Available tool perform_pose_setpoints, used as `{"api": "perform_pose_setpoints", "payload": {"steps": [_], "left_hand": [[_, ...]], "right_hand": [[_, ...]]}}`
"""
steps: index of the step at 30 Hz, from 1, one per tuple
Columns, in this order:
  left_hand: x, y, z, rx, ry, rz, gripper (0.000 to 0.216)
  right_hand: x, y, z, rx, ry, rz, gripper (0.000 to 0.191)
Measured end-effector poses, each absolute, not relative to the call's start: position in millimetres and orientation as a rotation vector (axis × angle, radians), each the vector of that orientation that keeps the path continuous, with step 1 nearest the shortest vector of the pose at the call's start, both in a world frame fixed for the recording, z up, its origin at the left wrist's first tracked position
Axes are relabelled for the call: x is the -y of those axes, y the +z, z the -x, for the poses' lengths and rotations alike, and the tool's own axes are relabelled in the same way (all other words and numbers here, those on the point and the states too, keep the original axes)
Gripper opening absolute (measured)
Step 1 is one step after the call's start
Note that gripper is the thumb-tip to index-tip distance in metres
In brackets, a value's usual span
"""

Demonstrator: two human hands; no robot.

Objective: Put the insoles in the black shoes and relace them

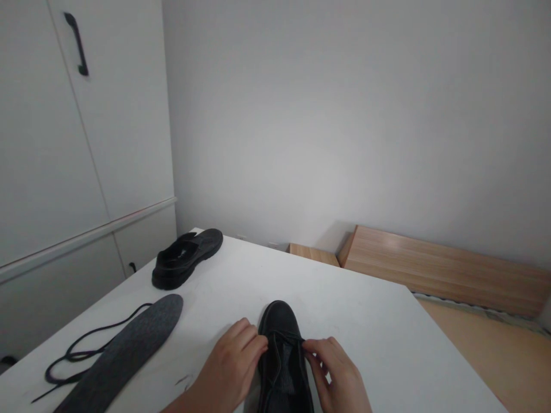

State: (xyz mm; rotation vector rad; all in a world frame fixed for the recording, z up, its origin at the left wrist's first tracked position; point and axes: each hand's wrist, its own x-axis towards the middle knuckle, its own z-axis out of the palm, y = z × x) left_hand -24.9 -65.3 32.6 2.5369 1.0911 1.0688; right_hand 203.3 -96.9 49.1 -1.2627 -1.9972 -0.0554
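A black shoe point(279, 327) stands on the white table point(365, 321) just in front of me, toe pointing away. My left hand point(230, 367) pinches the lace at the shoe's left side. My right hand point(338, 370) pinches the lace on the right side. The lace runs straight across the front eyelets between my fingers. A second black shoe point(186, 258) without a lace lies at the far left of the table. A grey insole point(124, 353) lies flat at the near left, with a loose black lace point(81, 353) beside and partly under it.
White cabinet doors point(64, 143) with a black handle point(77, 43) stand to the left. A plain white wall is behind the table. Wooden boards point(430, 264) lean low against the wall to the right, past the table's edge.
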Motion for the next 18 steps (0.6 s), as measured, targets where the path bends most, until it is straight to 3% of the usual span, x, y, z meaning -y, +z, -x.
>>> {"api": "perform_pose_setpoints", "payload": {"steps": [7,12,18], "left_hand": [[72.5,59.9,17.2,-1.326,0.577,-2.434,0.033],[86.3,89.6,7.5,-1.321,0.266,-2.412,0.065],[84.6,100.7,-4.4,-1.346,0.148,-2.540,0.048]], "right_hand": [[101.9,46.4,-201.3,2.019,0.053,1.353,0.027],[108.7,53.2,-196.6,2.111,0.075,1.471,0.032],[106.1,59.1,-185.8,2.373,-0.017,1.684,0.057]]}}
